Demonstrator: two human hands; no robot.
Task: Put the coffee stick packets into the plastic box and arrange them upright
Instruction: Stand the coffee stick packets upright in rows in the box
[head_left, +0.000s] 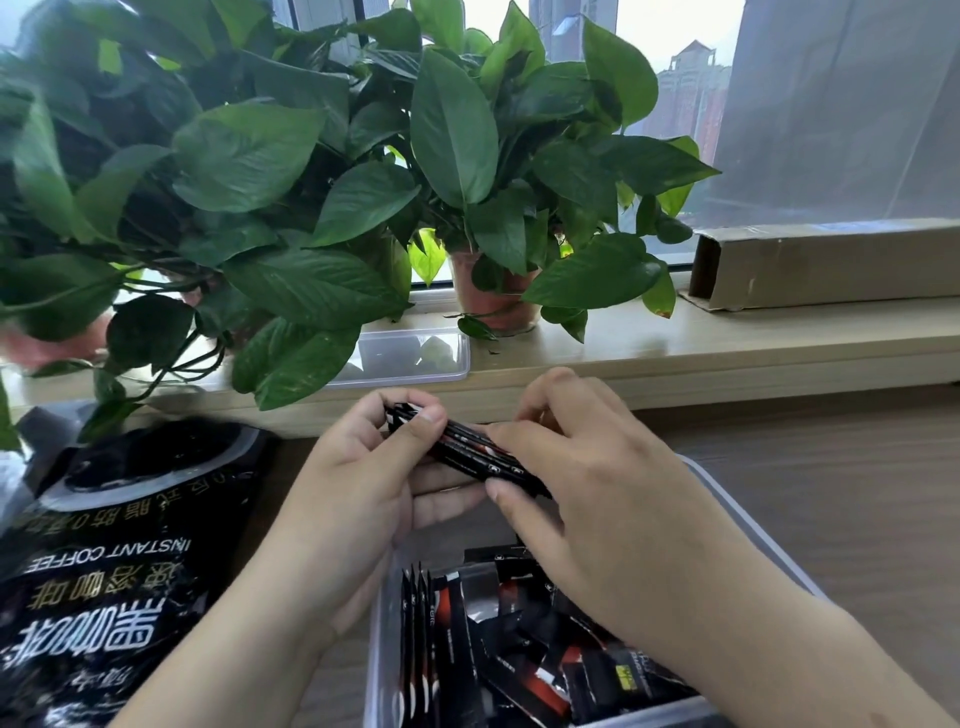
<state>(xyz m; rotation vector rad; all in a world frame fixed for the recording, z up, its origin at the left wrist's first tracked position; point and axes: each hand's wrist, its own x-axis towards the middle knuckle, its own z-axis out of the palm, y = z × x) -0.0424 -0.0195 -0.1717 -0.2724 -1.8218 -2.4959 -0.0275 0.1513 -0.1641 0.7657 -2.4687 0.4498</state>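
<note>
Head view, wooden desk (831, 493) by windowsill (675, 343): left hand (358, 488), right hand (597, 499) grip packets (467, 452)

Black coffee stick packets (519, 662), marked red and white, inside a clear plastic box (381, 670); left of the box, a glossy black coffee bag (104, 551) lettered in white; beyond it, green-leaved plants (452, 124).
</note>
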